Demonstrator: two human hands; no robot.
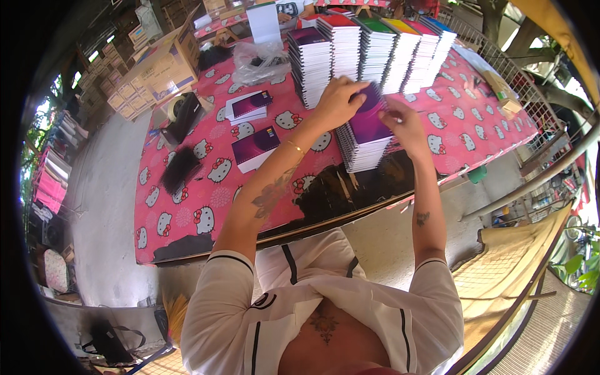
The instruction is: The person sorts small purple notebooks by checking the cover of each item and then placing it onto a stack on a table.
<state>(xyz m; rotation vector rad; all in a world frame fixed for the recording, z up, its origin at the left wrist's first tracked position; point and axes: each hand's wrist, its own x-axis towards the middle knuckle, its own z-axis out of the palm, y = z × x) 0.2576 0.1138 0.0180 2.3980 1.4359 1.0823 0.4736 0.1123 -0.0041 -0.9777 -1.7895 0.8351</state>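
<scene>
A stack of spiral notebooks point(365, 152) with purple covers stands in front of me at the table's near edge. Its top purple notebook point(370, 125) lies between my two hands. With bent fingers, my left hand point(340, 103) grips the far left corner of that notebook. On its right edge, my right hand point(405, 125) pinches the cover side between thumb and fingers. Some fingertips of both hands are hidden. Behind them rise several tall stacks of notebooks point(342, 53) with dark purple, red, green, yellow, pink and blue covers.
Small purple notebooks point(255, 149) lie left on the pink patterned tablecloth point(215, 203), which is torn at the front. A black tape dispenser point(185, 119), a clear plastic bag point(262, 64) and a large cardboard box point(165, 69) are farther left. Another person's arm point(306, 11) shows across the table.
</scene>
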